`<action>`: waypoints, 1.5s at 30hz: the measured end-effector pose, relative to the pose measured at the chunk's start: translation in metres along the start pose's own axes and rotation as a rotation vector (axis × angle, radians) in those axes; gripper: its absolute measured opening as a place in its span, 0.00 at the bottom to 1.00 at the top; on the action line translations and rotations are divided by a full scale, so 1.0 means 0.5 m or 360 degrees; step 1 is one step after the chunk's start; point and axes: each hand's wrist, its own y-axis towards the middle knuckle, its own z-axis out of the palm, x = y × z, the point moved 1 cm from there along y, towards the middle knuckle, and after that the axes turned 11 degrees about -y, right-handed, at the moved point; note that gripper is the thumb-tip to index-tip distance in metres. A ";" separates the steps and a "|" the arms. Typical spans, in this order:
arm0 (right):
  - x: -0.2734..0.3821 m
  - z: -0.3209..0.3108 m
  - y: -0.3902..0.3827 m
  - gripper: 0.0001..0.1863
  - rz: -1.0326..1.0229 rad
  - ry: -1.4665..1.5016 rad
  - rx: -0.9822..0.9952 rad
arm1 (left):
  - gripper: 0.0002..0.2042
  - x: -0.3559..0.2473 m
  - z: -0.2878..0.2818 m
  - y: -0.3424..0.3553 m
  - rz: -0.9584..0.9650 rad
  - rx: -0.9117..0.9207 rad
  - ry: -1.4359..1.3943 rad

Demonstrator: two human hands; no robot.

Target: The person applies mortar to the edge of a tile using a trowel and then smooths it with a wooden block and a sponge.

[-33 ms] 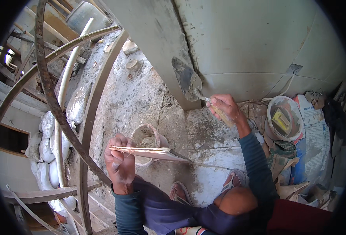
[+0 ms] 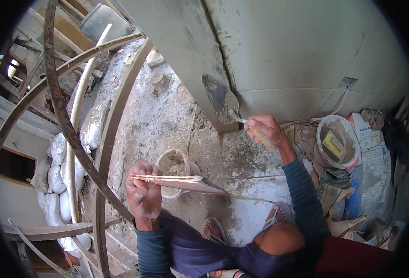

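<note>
We have the board (image 2: 193,184) in our left hand (image 2: 144,190), fingers closed round its left end, and the trowel (image 2: 219,95) in our right hand (image 2: 265,129), closed round the handle (image 2: 263,142). The two hands are well apart.

The board shows almost edge-on, and in our view it covers part of the bucket (image 2: 192,169); we cannot tell how high above it the board is. It looks thin, stiff and fairly light, though any load on its far face would make it front-heavy, and that face is hidden from us. Its near edge looks rough and split, so we judge that it could splinter or chip; a grip well in from that edge, with the thumb spread on one face, should steady it best.

The trowel's blade lies over the lower end of the column (image 2: 179,39), seemingly flat against it. We take the blade as stiff and the whole tool as light; the handle is the place to hold, and wet paste there could make it slippery.

Our left forearm (image 2: 152,250) rises from the lower edge, wrist nearly straight. Our right forearm (image 2: 305,197) slants up and leftward, reaching farther out, with the blade pointing away from us
</note>
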 end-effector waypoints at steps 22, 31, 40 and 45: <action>0.714 -0.029 0.091 0.17 -0.1159 -0.1427 -0.0951 | 0.09 0.108 -0.028 0.033 -0.0125 -0.0140 -0.0199; 0.705 -0.052 0.042 0.16 -0.0824 -0.1761 -0.0556 | 0.06 0.121 0.004 0.043 -0.0180 -0.0105 -0.0329; 0.919 -0.086 0.039 0.17 -0.0889 -0.2005 -0.0671 | 0.04 0.144 -0.024 0.059 -0.0154 -0.0058 -0.0375; 0.803 -0.095 0.018 0.18 -0.0708 -0.2119 -0.0329 | 0.05 0.137 -0.028 0.050 -0.0090 -0.0218 -0.0322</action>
